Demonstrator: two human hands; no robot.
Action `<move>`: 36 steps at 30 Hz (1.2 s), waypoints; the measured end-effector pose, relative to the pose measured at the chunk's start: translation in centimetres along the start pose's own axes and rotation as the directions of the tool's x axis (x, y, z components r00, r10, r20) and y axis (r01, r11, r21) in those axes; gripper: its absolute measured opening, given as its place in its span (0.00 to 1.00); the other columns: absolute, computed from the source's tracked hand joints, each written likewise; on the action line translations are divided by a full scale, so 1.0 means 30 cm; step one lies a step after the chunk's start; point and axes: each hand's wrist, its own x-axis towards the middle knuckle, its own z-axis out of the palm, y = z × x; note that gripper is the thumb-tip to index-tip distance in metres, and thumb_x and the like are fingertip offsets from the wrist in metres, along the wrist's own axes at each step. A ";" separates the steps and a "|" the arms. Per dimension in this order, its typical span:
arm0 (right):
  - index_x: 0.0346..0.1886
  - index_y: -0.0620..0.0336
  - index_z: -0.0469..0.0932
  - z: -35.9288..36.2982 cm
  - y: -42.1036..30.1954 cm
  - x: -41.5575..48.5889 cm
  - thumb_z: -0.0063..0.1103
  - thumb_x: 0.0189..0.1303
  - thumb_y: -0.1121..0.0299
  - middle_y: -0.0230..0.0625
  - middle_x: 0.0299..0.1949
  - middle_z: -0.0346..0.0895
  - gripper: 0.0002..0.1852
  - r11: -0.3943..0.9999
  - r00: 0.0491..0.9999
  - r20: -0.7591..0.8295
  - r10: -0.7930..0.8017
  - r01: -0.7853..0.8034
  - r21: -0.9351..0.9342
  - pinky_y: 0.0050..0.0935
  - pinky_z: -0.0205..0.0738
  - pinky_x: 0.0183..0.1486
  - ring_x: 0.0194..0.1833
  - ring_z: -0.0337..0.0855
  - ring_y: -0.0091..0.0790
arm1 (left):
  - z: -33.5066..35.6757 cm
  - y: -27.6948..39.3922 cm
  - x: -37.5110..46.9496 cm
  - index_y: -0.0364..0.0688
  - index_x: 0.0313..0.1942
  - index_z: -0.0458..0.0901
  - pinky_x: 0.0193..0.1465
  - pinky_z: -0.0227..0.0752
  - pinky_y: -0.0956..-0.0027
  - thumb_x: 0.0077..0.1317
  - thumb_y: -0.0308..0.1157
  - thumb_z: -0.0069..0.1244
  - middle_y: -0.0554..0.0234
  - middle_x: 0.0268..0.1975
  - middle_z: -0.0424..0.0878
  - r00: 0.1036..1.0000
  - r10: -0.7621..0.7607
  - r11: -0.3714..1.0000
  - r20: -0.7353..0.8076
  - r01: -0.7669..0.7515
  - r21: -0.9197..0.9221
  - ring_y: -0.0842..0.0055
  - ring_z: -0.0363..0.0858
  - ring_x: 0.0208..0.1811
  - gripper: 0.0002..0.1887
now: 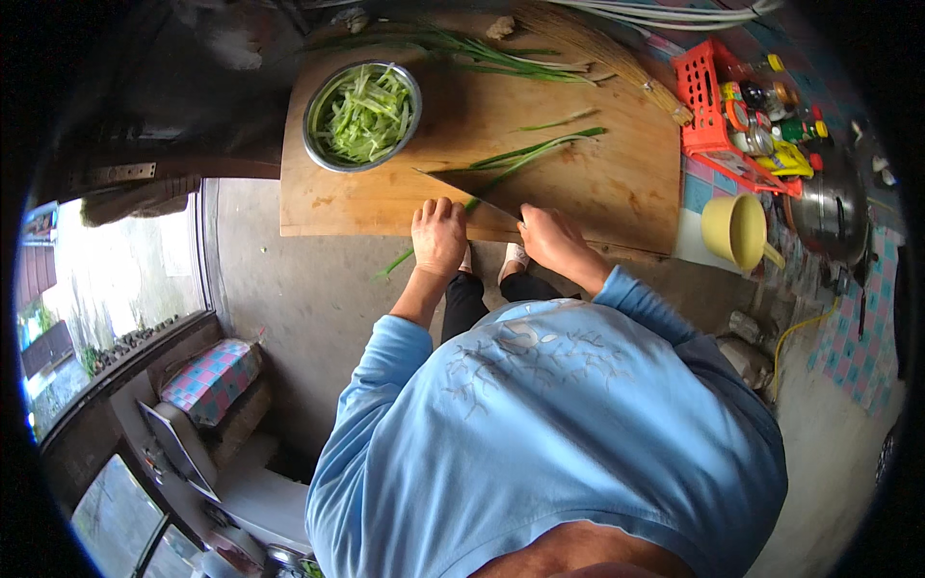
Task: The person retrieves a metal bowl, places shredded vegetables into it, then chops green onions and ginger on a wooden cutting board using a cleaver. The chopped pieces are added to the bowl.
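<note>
My left hand (439,235) is closed over green onion stalks near the front edge of a wooden board (347,209), and a leafy end hangs past the edge. My right hand (553,235) grips the handle of a kitchen knife (480,199), whose dark blade points up and left across the green onions (535,153). A short piece of green onion (560,120) lies just beyond. At the board's back left stands a metal bowl (311,144) of sliced green vegetable strips (368,115). More green onions (520,65) lie along the back.
A straw whisk brush (614,58) and a ginger-like root (500,27) lie at the back. To the right stand a red plastic basket (699,94) of bottles and jars, a yellow plastic dipper (733,230) and a metal pot (831,209). The board's front edge faces my body.
</note>
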 end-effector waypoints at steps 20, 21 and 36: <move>0.27 0.68 0.72 -0.216 0.465 -0.378 0.58 0.67 0.62 0.45 0.18 0.67 0.17 0.857 0.746 -0.463 0.479 -0.283 0.431 0.41 0.62 0.24 0.20 0.69 0.39 | 0.238 0.464 0.647 0.41 0.43 0.79 0.52 0.70 0.50 0.67 0.43 0.49 0.52 0.46 0.82 0.971 0.235 0.968 -0.031 -0.237 -0.087 0.52 0.77 0.51 0.15; 0.27 0.68 0.71 -0.213 0.497 -0.384 0.57 0.67 0.62 0.44 0.18 0.67 0.18 0.854 0.737 -0.464 0.491 -0.302 0.423 0.40 0.62 0.25 0.20 0.69 0.38 | 0.223 0.489 0.628 0.39 0.46 0.78 0.54 0.69 0.50 0.67 0.44 0.49 0.51 0.50 0.81 0.968 0.248 0.962 -0.041 -0.251 -0.109 0.52 0.75 0.53 0.17; 0.32 0.66 0.77 -0.181 0.531 -0.186 0.60 0.63 0.61 0.47 0.22 0.76 0.15 0.708 0.756 -0.208 0.620 -0.425 0.564 0.41 0.69 0.30 0.25 0.78 0.45 | 0.105 0.246 0.014 0.43 0.34 0.75 0.28 0.73 0.59 0.61 0.34 0.56 0.59 0.30 0.75 0.969 0.244 0.954 0.029 -0.235 -0.189 0.62 0.78 0.31 0.08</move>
